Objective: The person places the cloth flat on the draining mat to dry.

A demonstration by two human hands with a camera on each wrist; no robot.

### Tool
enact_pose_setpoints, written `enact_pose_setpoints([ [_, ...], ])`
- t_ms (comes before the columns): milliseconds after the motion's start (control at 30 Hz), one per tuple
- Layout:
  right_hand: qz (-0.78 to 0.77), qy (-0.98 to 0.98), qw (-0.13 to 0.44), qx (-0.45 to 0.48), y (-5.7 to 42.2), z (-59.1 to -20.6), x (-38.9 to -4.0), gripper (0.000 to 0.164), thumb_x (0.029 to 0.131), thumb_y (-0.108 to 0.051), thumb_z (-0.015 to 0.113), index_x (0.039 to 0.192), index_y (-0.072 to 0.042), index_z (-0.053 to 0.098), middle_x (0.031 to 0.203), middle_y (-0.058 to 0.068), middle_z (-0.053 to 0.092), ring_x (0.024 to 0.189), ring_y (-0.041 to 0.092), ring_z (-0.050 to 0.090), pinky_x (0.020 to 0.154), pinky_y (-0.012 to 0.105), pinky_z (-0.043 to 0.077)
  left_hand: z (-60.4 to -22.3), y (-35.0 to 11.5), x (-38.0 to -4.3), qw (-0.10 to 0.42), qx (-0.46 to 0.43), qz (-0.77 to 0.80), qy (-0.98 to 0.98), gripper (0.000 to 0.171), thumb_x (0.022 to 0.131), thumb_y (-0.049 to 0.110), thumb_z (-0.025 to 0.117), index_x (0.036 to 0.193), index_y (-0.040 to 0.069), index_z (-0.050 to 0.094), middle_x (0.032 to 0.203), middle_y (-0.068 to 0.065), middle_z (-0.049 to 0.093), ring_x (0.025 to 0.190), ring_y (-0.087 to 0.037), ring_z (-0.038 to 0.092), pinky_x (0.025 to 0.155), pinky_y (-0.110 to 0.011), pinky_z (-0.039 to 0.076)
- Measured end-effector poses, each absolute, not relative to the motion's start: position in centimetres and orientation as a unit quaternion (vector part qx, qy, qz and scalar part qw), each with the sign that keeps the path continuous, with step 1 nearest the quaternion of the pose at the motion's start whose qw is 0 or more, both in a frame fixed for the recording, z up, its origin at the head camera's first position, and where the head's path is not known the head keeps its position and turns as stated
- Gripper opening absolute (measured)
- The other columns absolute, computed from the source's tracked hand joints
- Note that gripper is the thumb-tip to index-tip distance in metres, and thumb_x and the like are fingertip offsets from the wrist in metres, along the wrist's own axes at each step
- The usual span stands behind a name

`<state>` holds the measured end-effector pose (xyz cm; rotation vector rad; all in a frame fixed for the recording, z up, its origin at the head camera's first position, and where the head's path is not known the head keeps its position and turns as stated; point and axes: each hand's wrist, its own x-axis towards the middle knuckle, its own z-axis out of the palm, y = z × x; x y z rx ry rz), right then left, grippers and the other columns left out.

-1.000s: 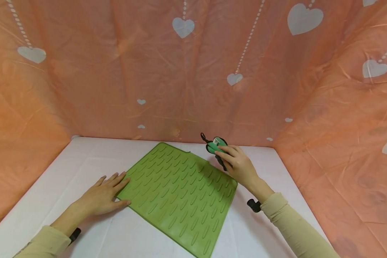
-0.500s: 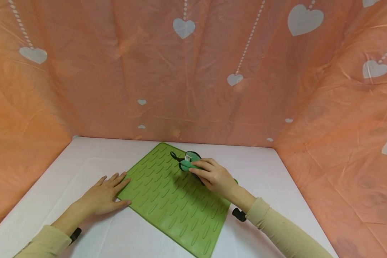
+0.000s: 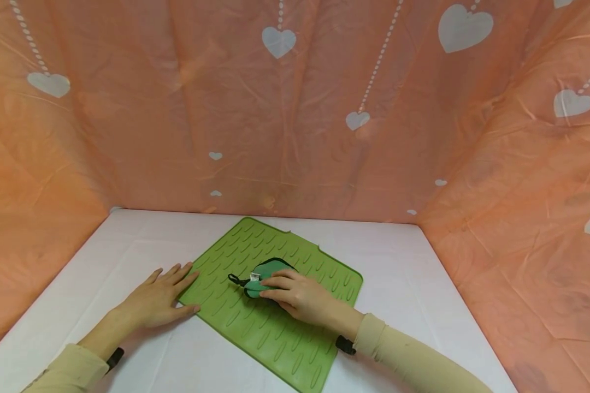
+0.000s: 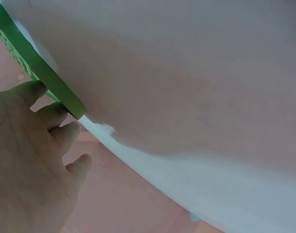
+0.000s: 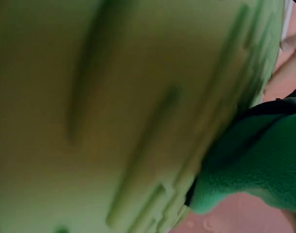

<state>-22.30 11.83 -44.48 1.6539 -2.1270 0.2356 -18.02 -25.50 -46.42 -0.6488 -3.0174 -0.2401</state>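
A green silicone mat [image 3: 285,322] with raised oval ridges lies slantwise on the white table. My left hand [image 3: 157,300] rests at its left corner with fingers spread, the fingertips along the rim. In the left wrist view the fingers [image 4: 65,136] reach the mat's edge [image 4: 55,85]. My right hand [image 3: 300,295] grips a folded green cloth item [image 3: 270,267] with black trim, a white tag and a small black loop [image 3: 234,280], over the middle of the mat. Its fleecy side [image 5: 254,160] shows close to the ridges in the right wrist view; its underside is hidden.
The white table [image 3: 388,262] extends around the mat on all sides. Orange curtains [image 3: 285,136] with white hearts stand along its back, left and right edges. A black wrist mount [image 3: 346,345] sits under the right wrist.
My right hand has carried the green cloth item from beyond the mat's far right edge leftward and nearer, to over its middle. The left hand and the mat have stayed put.
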Motion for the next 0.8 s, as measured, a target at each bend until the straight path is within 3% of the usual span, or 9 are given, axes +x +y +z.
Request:
enact_pose_setpoints([
  [467,0.039,-0.785,0.071,0.615,10.8,-44.3,-21.6,0.032,0.103,-0.026,0.069,0.134,-0.02,0.071,0.144,-0.001,0.062,0.134,0.021,0.055,0.114,0.029,0.043,-46.1,-25.4,-18.5,0.005,-0.213,-0.107,-0.971,0.089,0.09,0.065,0.069,0.151,0.001,0.052,0.161,-0.026,0.038,0.146,-0.054,0.035,0.115,-0.075,0.025],
  [633,0.061,-0.803,0.015,0.593,11.2,-43.4,-21.4,0.04,0.105,-0.034,0.064,0.143,-0.02,0.064,0.153,-0.001,0.055,0.143,0.025,0.048,0.119,0.035,0.038,-44.7,-24.3,-19.4,0.009,-0.23,-0.144,-0.963,0.085,0.083,0.051,0.082,0.146,0.0,0.057,0.159,-0.026,0.041,0.145,-0.054,0.034,0.114,-0.076,0.024],
  [800,0.16,-0.805,0.015,0.571,12.0,-42.7,-21.6,0.048,0.105,-0.035,0.063,0.148,-0.013,0.059,0.156,0.004,0.052,0.146,0.028,0.045,0.121,0.043,0.035,-44.0,-22.0,-20.6,0.032,-0.239,-0.202,-0.949,0.068,0.092,0.036,0.079,0.144,-0.002,0.058,0.154,-0.028,0.047,0.139,-0.053,0.045,0.111,-0.071,0.035],
])
